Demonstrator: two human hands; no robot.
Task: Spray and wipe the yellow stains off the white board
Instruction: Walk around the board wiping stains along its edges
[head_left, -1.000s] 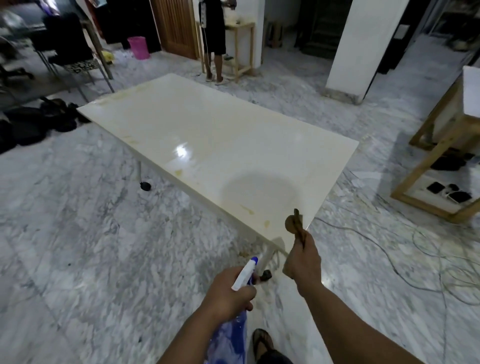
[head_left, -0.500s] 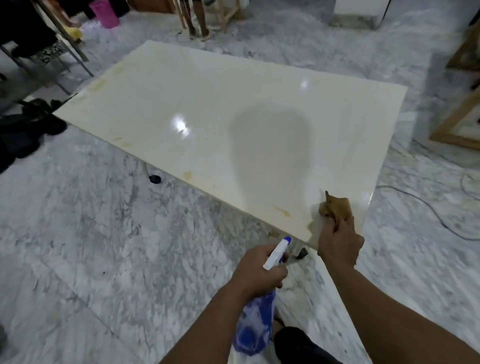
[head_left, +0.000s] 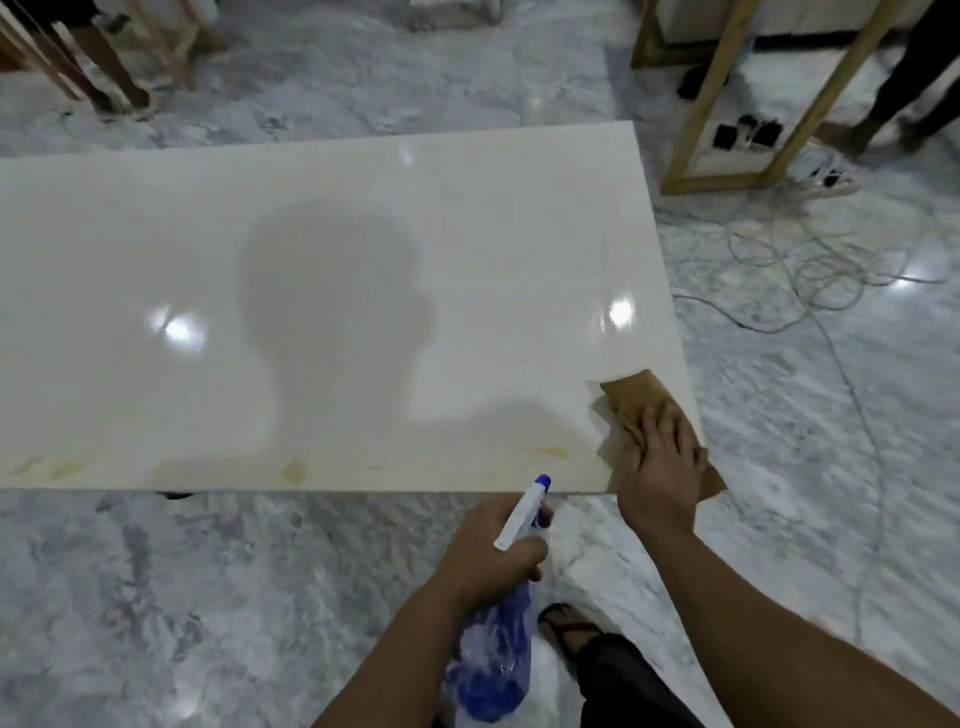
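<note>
cloth (head_left: 636, 402) now flattened on board (head_left: 363, 260) corner, under right hand (head_left: 660, 462)

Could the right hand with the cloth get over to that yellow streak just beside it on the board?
Probably yes. The right hand presses the brown cloth flat on the white board, and the yellow streak lies just to its left with nothing between them.

No legible text anywhere.
</note>
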